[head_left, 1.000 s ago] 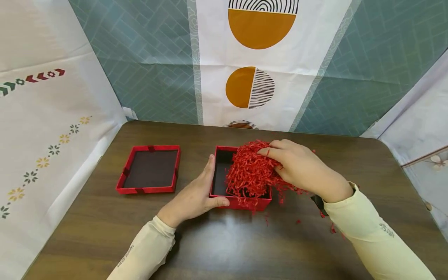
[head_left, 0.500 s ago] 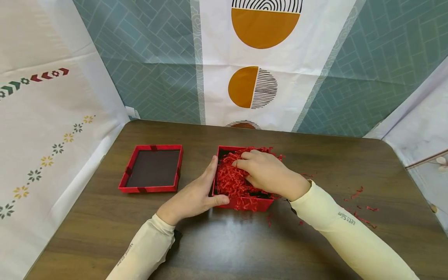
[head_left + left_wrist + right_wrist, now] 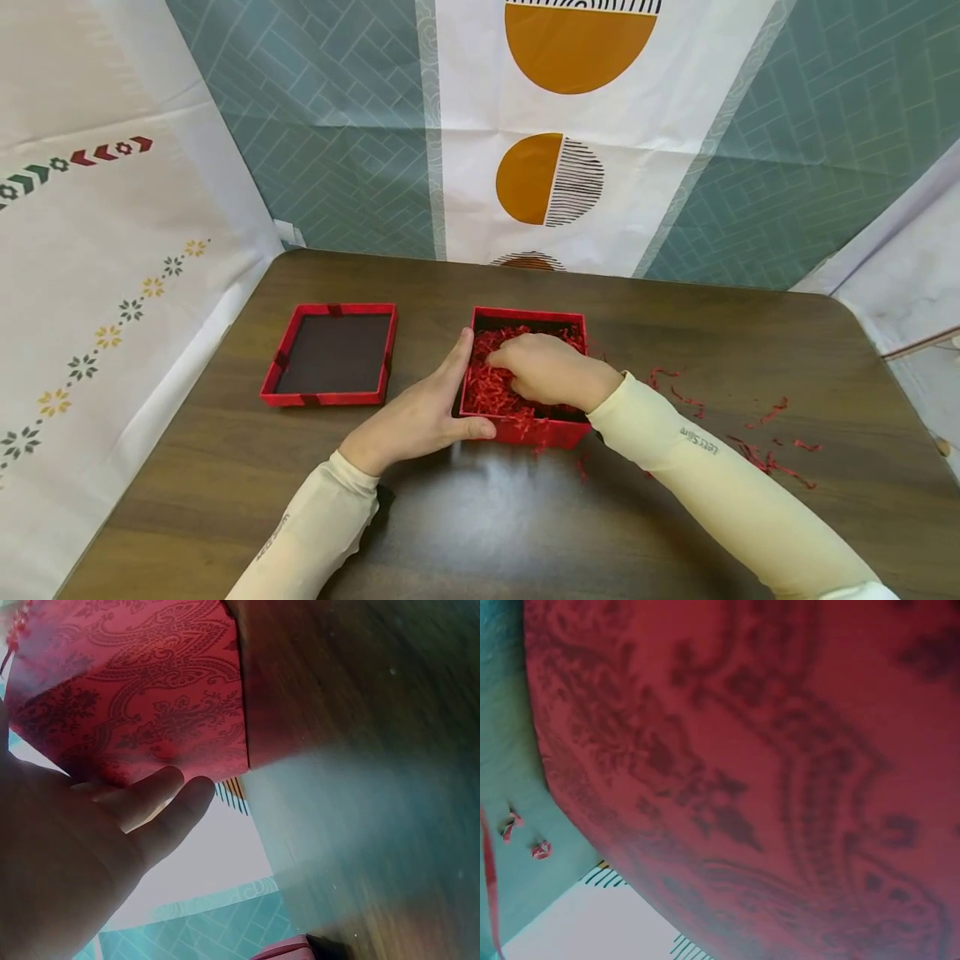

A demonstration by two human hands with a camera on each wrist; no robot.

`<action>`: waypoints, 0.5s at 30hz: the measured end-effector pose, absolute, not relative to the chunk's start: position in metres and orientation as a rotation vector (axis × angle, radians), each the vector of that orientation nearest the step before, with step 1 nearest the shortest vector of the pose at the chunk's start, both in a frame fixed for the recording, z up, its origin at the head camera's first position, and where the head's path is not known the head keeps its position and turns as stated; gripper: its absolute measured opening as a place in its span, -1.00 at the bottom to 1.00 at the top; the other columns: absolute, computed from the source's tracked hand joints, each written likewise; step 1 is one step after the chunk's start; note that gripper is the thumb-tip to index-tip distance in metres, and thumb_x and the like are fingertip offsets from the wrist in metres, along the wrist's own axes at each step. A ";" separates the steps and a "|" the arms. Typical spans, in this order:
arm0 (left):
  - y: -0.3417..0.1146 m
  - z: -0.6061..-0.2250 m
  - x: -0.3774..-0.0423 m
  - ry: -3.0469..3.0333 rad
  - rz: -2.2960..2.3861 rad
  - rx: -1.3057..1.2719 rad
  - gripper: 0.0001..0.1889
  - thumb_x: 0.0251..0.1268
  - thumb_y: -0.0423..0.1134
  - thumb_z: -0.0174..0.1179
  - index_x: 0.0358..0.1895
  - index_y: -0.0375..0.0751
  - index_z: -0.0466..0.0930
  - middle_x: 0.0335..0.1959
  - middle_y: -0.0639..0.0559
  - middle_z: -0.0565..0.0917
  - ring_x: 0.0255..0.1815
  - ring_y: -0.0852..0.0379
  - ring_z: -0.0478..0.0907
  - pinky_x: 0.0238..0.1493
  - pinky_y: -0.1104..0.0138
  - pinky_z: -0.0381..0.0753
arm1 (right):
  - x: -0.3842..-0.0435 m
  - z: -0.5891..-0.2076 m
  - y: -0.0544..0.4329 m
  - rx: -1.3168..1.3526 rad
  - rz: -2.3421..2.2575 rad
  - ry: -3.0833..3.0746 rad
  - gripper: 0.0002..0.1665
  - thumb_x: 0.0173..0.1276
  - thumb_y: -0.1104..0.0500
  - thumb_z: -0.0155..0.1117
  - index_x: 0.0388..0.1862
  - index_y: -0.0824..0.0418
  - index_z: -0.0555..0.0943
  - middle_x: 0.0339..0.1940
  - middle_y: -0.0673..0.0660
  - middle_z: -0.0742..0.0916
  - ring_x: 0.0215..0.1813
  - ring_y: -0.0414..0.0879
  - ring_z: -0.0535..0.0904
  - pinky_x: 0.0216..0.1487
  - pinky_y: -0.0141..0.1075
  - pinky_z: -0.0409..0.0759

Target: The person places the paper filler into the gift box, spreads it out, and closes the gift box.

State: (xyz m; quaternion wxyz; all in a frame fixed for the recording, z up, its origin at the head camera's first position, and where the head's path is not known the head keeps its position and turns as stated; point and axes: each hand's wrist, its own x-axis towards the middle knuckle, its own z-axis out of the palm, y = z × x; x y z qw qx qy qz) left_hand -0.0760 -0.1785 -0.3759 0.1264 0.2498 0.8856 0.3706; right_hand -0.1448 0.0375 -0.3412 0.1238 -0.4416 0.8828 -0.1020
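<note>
A square red box (image 3: 550,430) with a dark inside stands mid-table, full of red shredded paper (image 3: 491,385). My left hand (image 3: 420,417) steadies its near left corner, straight fingers along the left side and thumb at the front. The left wrist view shows those fingers against the patterned red wall (image 3: 165,690). Down inside the box, my right hand (image 3: 543,367) has its fingers curled into the shreds; the fingertips are hidden. The right wrist view is mostly the box's patterned side (image 3: 727,772), and the hand does not show there.
To the left lies a red-rimmed lid (image 3: 333,354), its dark inside facing up. Loose red shreds (image 3: 772,467) are scattered on the wooden table (image 3: 225,500) to the right, and a few hang over the box's front. A patterned cloth (image 3: 360,133) hangs behind.
My right hand moved left and down into the box with the bundle of shredded paper, which now lies lower and spread out. My left hand has stayed at the box corner.
</note>
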 end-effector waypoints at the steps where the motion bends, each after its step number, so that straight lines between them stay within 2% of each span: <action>1: -0.178 -0.376 -0.076 2.579 1.076 0.731 0.24 0.22 0.38 0.23 0.64 -0.04 -0.48 0.64 0.18 -0.37 0.59 0.13 -0.09 0.47 0.15 0.17 | -0.146 -0.342 0.038 -1.269 -0.293 2.560 -0.65 0.19 0.50 0.28 -0.11 0.18 0.71 -0.29 0.01 0.71 -0.27 -0.12 0.59 -0.21 -0.24 0.55; 4: -0.177 -0.375 -0.077 2.590 1.057 0.732 0.26 0.19 0.40 0.24 0.64 -0.02 -0.49 0.64 0.17 -0.37 0.59 0.14 -0.10 0.47 0.16 0.16 | -0.150 -0.345 0.038 -1.215 -0.271 2.543 -0.67 0.17 0.52 0.28 -0.19 0.17 0.70 -0.42 -0.03 0.66 -0.38 -0.14 0.49 -0.30 -0.26 0.48; 5: -0.177 -0.374 -0.077 2.594 1.052 0.732 0.26 0.18 0.39 0.25 0.64 -0.02 -0.48 0.65 0.16 -0.36 0.59 0.13 -0.10 0.47 0.16 0.16 | -0.151 -0.346 0.038 -1.201 -0.260 2.548 -0.66 0.17 0.52 0.28 -0.16 0.19 0.70 -0.40 -0.01 0.67 -0.36 -0.12 0.52 -0.27 -0.25 0.51; 8: -0.176 -0.373 -0.077 2.603 1.033 0.725 0.27 0.18 0.37 0.27 0.64 -0.04 -0.48 0.65 0.16 -0.36 0.59 0.13 -0.09 0.47 0.16 0.17 | -0.151 -0.350 0.037 -1.134 -0.185 2.536 -0.53 0.24 0.48 0.32 0.14 0.25 0.63 -0.06 0.17 0.72 -0.02 0.03 0.64 0.05 -0.14 0.59; 11: -0.176 -0.373 -0.076 2.606 1.029 0.719 0.26 0.19 0.37 0.27 0.64 -0.05 -0.46 0.64 0.17 -0.35 0.59 0.12 -0.07 0.47 0.16 0.17 | -0.149 -0.353 0.035 -1.067 -0.093 2.503 -0.26 0.31 0.39 0.36 0.47 0.26 0.39 0.33 0.33 0.53 0.35 0.26 0.45 0.37 0.04 0.37; 13: -0.176 -0.374 -0.076 2.606 1.032 0.712 0.26 0.19 0.38 0.26 0.65 -0.06 -0.46 0.64 0.18 -0.35 0.58 0.11 -0.04 0.46 0.15 0.19 | -0.147 -0.354 0.035 -1.031 -0.056 2.475 -0.16 0.35 0.33 0.37 0.56 0.24 0.26 0.42 0.36 0.42 0.42 0.34 0.35 0.43 0.09 0.26; 15: -0.176 -0.374 -0.075 2.606 1.036 0.704 0.26 0.19 0.39 0.25 0.65 -0.06 -0.46 0.64 0.19 -0.35 0.58 0.11 -0.03 0.45 0.16 0.20 | -0.147 -0.354 0.035 -1.008 -0.074 2.466 -0.15 0.37 0.29 0.37 0.57 0.24 0.24 0.45 0.37 0.39 0.45 0.34 0.31 0.45 0.09 0.23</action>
